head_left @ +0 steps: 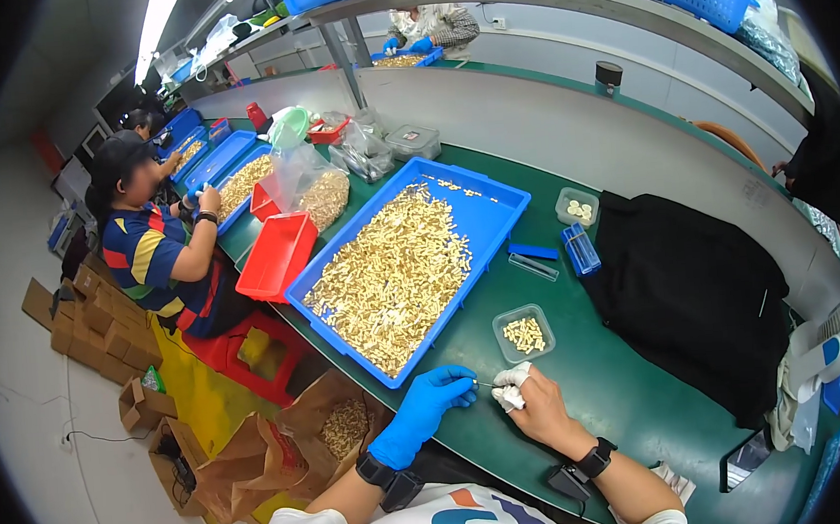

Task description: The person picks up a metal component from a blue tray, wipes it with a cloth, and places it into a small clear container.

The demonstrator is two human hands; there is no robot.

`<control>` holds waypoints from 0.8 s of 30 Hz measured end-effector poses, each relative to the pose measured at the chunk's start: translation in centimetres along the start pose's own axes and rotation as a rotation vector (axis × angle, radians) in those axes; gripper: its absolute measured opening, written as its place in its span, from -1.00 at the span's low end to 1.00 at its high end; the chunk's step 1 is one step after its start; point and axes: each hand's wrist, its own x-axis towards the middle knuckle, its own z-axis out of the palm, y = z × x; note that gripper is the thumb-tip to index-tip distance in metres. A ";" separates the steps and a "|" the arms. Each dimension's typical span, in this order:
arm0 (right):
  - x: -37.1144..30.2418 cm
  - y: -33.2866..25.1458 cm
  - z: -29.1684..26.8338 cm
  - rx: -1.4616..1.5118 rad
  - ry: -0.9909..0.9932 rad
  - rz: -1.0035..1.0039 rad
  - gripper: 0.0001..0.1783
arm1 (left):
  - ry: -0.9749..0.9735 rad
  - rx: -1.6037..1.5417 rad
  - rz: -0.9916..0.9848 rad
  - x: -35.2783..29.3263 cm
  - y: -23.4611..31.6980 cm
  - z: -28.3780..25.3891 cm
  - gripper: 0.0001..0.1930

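My left hand [430,407], in a blue glove, is closed in a pinch at the table's near edge. What its fingertips hold is too small to make out. Beside it my right hand [539,407], with white coverings on some fingers, grips a thin metal pin-like tool [484,385] that points toward the left fingertips. Just beyond the hands stands a small clear tub [511,354] with several brass-coloured pieces [523,335] inside. Farther left, a large blue tray [497,220] bears a wide heap of similar small brass-coloured parts [392,274].
A red bin [278,257] adjoins the tray, near a clear bag of parts [325,198]. Black cloth [690,292] covers the table's right side; a phone [745,458] lies nearer. A blue case [581,249] rests beside the cloth. Co-workers [146,237] sit along the left; open cartons [143,403] stand below.
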 end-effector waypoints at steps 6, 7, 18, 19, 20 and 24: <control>0.1 0.3 0.1 -0.060 -0.012 -0.043 -0.76 | -0.020 -0.026 -0.024 0.2 -0.2 0.1 -0.78; 0.1 0.3 0.1 -0.061 -0.013 -0.043 -0.76 | -0.020 -0.028 -0.024 0.2 -0.2 0.2 -0.78; -0.6 1.3 0.3 -0.197 -0.104 0.059 -0.81 | -0.024 0.263 0.114 0.4 -1.0 0.5 -0.79; -0.5 1.1 0.2 -0.201 -0.099 0.052 -0.81 | -0.027 0.264 0.122 0.5 -0.9 0.6 -0.79; -0.3 0.7 0.2 -0.153 -0.088 0.072 -0.81 | -0.012 0.260 0.112 0.4 -0.9 0.6 -0.79; -0.3 0.8 0.5 -0.074 -0.083 0.102 -0.81 | 0.024 0.252 0.093 0.2 -0.6 0.9 -0.80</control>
